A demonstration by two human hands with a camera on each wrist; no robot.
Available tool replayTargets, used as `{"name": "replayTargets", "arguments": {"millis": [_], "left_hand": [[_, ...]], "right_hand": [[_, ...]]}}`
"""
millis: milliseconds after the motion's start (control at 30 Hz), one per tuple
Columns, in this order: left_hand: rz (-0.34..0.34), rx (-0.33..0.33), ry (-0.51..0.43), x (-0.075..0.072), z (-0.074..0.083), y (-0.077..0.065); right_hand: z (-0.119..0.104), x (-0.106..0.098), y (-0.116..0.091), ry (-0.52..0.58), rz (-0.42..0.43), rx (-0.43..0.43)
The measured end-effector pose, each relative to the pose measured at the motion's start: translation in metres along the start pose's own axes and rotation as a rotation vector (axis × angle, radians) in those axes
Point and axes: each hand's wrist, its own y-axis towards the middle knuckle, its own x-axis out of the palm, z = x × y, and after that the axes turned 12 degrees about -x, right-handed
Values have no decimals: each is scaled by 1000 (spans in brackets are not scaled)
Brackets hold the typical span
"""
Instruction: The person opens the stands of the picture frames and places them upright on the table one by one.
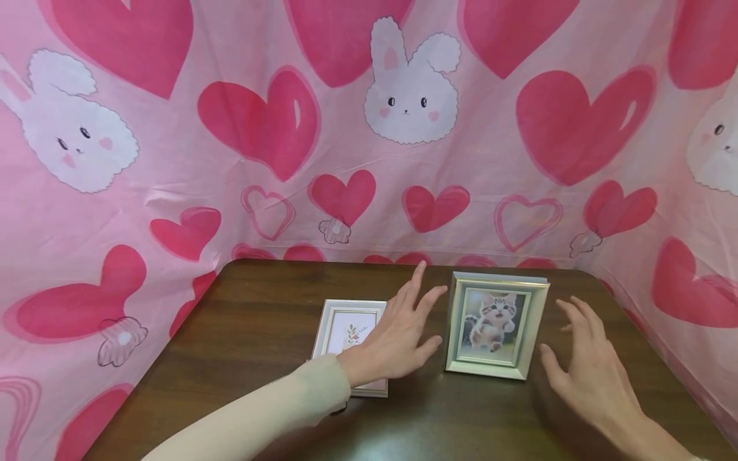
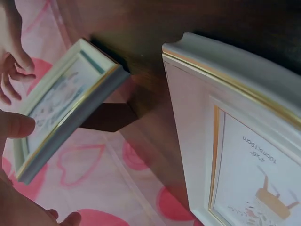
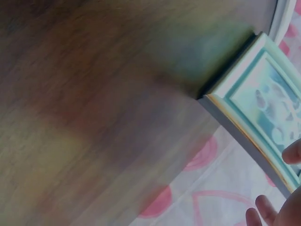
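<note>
A picture frame with a kitten photo (image 1: 494, 323) stands upright on the table, propped by a dark stand leg (image 2: 110, 117) behind it. To its left my left hand (image 1: 398, 333) hovers with fingers spread, apart from the frame. My right hand (image 1: 594, 365) is on the other side, fingers loosely extended and thumb toward the frame's edge, holding nothing. A second, white picture frame (image 1: 323, 323) with a flower print and size lettering stands under my left hand and forearm, which hide part of it.
The dark wooden table (image 1: 230, 346) has rounded back corners. Pink cloth (image 1: 346, 147) with hearts and rabbit faces hangs behind it and along both sides.
</note>
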Motion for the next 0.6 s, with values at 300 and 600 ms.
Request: {"name": "replayTargets", "arguments": {"millis": [300,600], "left_hand": [[53,5,60,-8,1,-15],[16,-41,58,-14,4,-22]], "right_hand": [[-12,-7,5,-15,-7,41],[-30,-6,12,-9,-41,76]]}}
